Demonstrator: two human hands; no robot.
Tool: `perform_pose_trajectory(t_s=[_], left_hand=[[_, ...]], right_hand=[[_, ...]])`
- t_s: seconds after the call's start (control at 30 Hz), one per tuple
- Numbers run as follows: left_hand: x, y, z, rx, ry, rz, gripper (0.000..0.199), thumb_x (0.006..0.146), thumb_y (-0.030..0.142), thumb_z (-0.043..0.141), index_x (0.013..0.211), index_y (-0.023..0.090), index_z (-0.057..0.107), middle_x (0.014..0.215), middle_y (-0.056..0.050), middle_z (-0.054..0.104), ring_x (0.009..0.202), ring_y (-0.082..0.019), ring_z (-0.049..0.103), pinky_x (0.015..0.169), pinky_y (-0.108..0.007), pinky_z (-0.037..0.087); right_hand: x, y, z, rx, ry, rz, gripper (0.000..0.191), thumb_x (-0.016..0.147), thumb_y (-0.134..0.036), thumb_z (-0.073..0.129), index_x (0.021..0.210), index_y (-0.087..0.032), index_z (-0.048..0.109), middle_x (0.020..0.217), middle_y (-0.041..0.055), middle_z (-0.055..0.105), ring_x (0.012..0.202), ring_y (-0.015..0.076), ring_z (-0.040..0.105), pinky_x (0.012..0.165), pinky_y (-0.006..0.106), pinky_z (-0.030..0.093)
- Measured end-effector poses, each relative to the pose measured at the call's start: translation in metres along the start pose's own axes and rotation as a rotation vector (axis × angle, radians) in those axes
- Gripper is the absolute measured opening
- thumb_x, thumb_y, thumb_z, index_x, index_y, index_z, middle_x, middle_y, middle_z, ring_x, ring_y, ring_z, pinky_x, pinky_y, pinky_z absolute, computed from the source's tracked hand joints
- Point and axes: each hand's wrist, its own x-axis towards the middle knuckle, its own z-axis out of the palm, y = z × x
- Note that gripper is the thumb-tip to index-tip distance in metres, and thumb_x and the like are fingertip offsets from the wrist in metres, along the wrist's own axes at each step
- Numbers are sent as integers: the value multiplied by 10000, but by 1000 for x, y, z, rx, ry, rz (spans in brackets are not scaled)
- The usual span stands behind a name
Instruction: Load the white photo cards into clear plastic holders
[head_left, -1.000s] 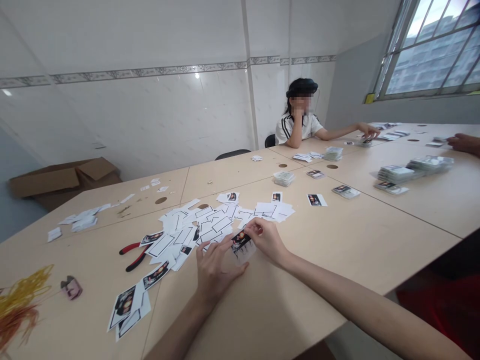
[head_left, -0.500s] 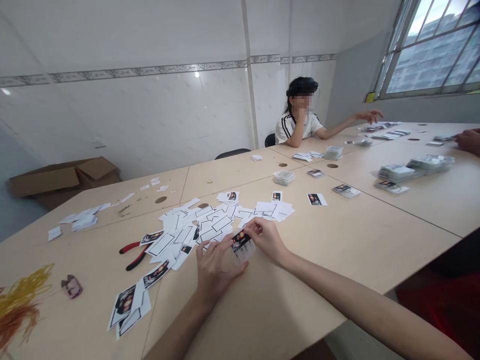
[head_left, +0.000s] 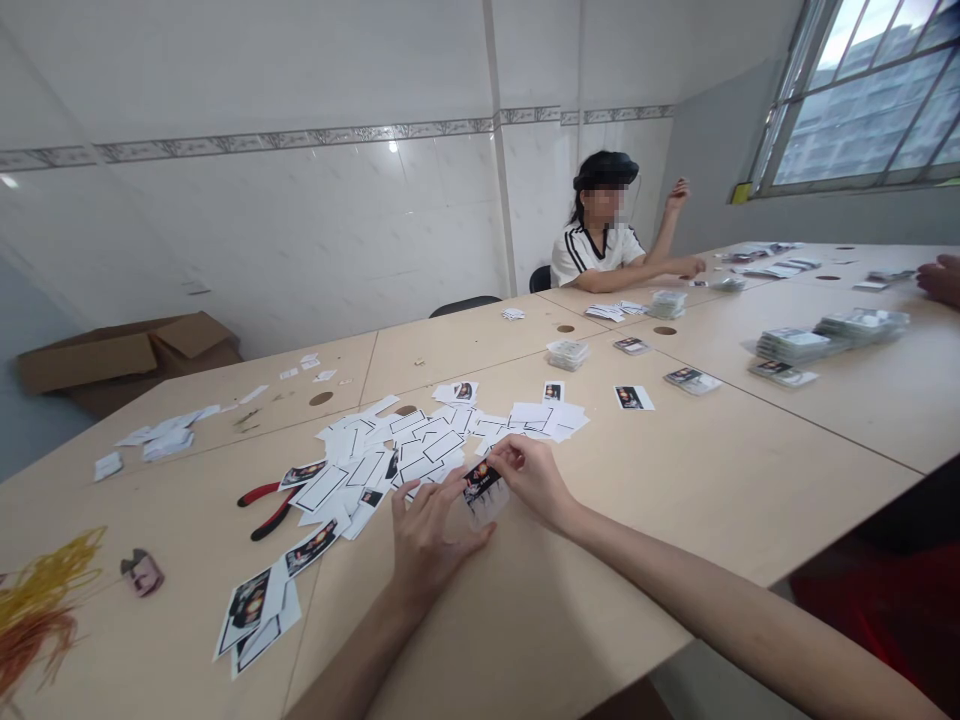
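Observation:
Low over the near middle of the table, both hands are at one small flat piece, a printed card [head_left: 482,482] with a black picture along its top. Its lower part looks pale and see-through, like a plastic sleeve. My left hand [head_left: 431,530] grips the left side, fingers along the upper edge and thumb near the bottom. With thumb and fingers pinched, my right hand [head_left: 529,480] holds the upper right corner. Just beyond lies a loose pile of white cards [head_left: 427,447] with black outlines. More picture cards [head_left: 251,607] overlap at the left.
Red-handled pliers [head_left: 274,512] lie partly under the cards. At the left are a pink clip-like item [head_left: 142,573] and yellow cords [head_left: 56,585]. Stacks of sleeved cards [head_left: 793,345] stand at the right. Across the table a co-worker [head_left: 596,240] sits; another person's hand [head_left: 939,278] shows at the right edge.
My hands and the card look almost unmoved. The co-worker's outstretched hand is now raised, and the other has dropped from the face to the table.

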Motion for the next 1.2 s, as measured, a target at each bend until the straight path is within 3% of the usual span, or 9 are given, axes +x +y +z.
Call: perform_pose_trajectory(t_s=[0.5, 0.7, 0.93, 1.2], left_hand=[[1, 2, -1, 8, 16, 9, 369, 617, 297, 650, 933, 194, 491, 934, -72, 666, 656, -171, 603, 771, -389, 358], [1, 2, -1, 7, 13, 13, 373, 616, 277, 657, 936, 181, 494, 935, -76, 666, 666, -166, 604, 785, -394, 357], [0, 2, 0, 7, 24, 16, 366, 615, 275, 660, 929, 180, 497, 930, -70, 667, 660, -157, 602, 779, -388, 360], [-1, 0, 0, 9, 13, 20, 378, 615, 279, 663, 940, 182, 496, 944, -68, 663, 682, -162, 602, 786, -389, 355]], right_hand=[[0, 0, -1, 45, -22, 42, 90, 719, -238, 499, 675, -174, 545, 605, -3, 552, 539, 104, 490, 509, 213, 392], [1, 1, -2, 126, -24, 77, 171, 703, -254, 529, 851, -197, 465, 593, -40, 514, 556, 108, 489, 539, 222, 398], [2, -2, -2, 160, -20, 118, 206, 689, -277, 553, 853, -196, 457, 577, -46, 498, 556, 110, 482, 553, 231, 390], [5, 10, -1, 407, -56, 255, 295, 617, -333, 642, 804, -187, 465, 565, -42, 518, 541, 109, 495, 546, 235, 390]])
